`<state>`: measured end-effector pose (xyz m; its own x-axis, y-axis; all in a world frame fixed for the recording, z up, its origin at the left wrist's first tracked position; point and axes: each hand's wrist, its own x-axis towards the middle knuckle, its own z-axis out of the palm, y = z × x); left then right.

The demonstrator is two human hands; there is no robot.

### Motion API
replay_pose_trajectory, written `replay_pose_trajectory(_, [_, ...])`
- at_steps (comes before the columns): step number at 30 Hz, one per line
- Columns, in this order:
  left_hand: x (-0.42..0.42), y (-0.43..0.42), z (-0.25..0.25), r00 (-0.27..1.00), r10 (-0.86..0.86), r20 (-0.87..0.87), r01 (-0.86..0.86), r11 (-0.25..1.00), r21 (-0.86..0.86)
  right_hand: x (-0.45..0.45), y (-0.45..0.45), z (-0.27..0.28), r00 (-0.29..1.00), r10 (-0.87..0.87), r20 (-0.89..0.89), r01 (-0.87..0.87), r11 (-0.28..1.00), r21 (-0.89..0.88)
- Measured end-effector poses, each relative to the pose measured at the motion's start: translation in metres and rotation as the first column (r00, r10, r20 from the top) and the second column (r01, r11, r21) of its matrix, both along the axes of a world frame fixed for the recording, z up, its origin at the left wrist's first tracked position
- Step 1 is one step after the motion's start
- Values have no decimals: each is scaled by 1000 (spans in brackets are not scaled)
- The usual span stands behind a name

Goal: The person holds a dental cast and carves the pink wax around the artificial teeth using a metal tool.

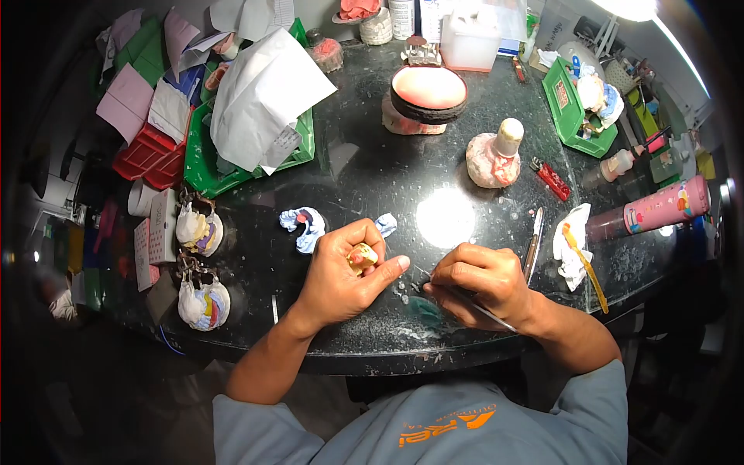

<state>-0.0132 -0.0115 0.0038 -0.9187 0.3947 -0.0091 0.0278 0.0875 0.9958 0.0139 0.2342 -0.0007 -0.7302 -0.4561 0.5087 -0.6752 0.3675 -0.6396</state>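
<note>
Hands occupied above the near side of a black desk (349,167): a left hand (339,283) curls around a small yellowish piece (362,259) with reddish patches, as a right hand (487,283) grips a thin tool (493,316) between bunched fingers, its handle slanting toward the near right.

Slippage appears the chief risk. Should the tool skid off the piece's rounded surface, its point could catch the left thumb (397,264), which juts out toward the right hand. Too loose a curl of the left fingers could let the piece drop to the hard desk and chip. A careless sweep of the left knuckles might also nudge the blue-and-white mold (308,226) lying just beyond them, or the small blue scrap (386,225) near it.

Tucked inside the left hand, the piece is partly hidden by fingers and thumb; it sits left of the right hand, with a gap of open desk between. Whether it touches the palm cannot be told. Just right of the right hand lies a slender metal blade (533,246).
</note>
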Motion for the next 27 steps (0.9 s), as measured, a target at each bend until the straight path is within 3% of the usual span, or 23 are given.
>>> replay_pose_trajectory(27, [2, 1, 3, 1000, -6, 10, 6, 1000, -2, 1, 0, -1, 999, 29, -15, -28, 999, 44])
